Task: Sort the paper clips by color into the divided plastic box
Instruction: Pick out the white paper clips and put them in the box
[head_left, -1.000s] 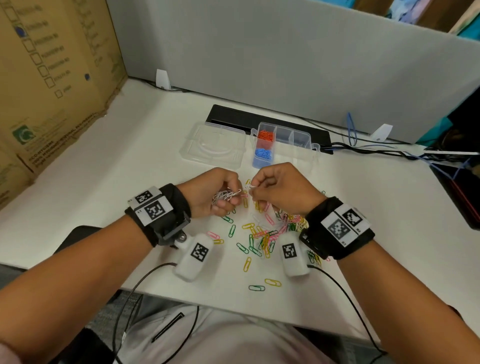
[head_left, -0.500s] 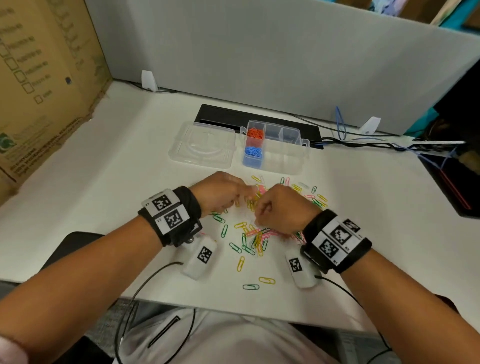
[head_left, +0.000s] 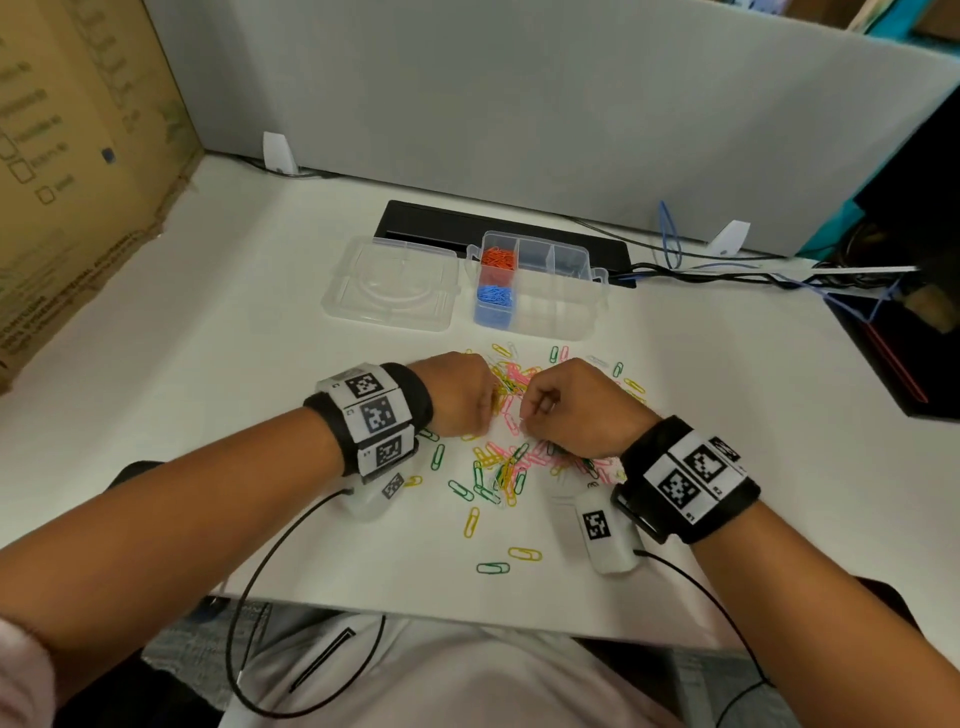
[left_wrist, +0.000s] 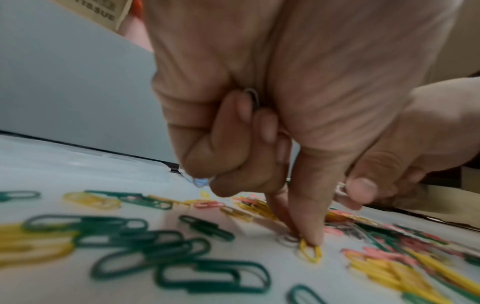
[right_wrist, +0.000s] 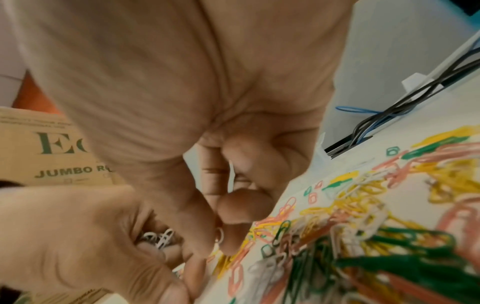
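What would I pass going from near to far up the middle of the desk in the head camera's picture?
Lone green clip → yellow clip → mixed clip pile → left hand and right hand level with each other → blue clips in the divided box → orange clips → black strip → grey partition.

Both hands (head_left: 524, 400) curled, nearly touching

Black wristbands (head_left: 691, 480) w/ b&w square-code tags, white cam pods (head_left: 605, 535) on black cables, white top.
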